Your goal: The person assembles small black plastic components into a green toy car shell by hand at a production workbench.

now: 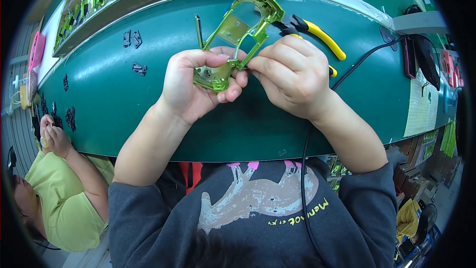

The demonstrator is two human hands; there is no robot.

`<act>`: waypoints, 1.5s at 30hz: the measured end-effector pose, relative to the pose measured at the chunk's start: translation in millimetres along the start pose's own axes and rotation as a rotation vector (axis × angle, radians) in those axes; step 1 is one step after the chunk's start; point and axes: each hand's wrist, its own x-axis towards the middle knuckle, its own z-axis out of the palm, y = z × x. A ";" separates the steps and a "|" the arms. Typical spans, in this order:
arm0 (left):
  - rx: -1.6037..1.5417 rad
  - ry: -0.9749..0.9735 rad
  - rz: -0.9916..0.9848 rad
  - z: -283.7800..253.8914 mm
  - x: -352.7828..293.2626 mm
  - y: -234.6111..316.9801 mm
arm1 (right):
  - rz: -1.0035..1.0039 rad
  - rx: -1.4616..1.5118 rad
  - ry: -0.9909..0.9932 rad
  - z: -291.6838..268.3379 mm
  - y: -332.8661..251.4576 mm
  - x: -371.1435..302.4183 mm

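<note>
Two grips serve us: left fingers (212, 60) pinch the green frame (255, 51), seemingly for steadiness; right fingers (267, 63) press together at its edge, contents hidden.

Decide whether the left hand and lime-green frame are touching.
Touching: in the head view, the left hand grips the lime-green frame with thumb and fingers.
</note>
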 end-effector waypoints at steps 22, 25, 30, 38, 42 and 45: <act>-0.020 -0.034 -0.012 5.2 -3.0 1.3 | 0.041 0.146 0.006 -5.3 4.2 7.1; -0.036 -0.081 -0.006 2.8 -2.7 0.4 | 0.008 0.126 0.005 -5.0 2.6 7.0; -0.012 -0.073 -0.022 -0.3 -2.4 0.8 | 0.010 0.094 0.031 -1.1 -0.4 1.5; 0.969 -0.004 0.638 11.8 -14.4 -2.4 | 0.413 0.469 0.155 -46.9 21.6 12.5; 1.526 -0.166 1.046 3.6 -8.9 -15.7 | 0.555 0.834 -0.056 -56.1 26.9 12.8; 1.681 -0.183 1.169 10.0 -2.0 -16.2 | 0.375 0.715 -0.195 -53.8 24.8 18.1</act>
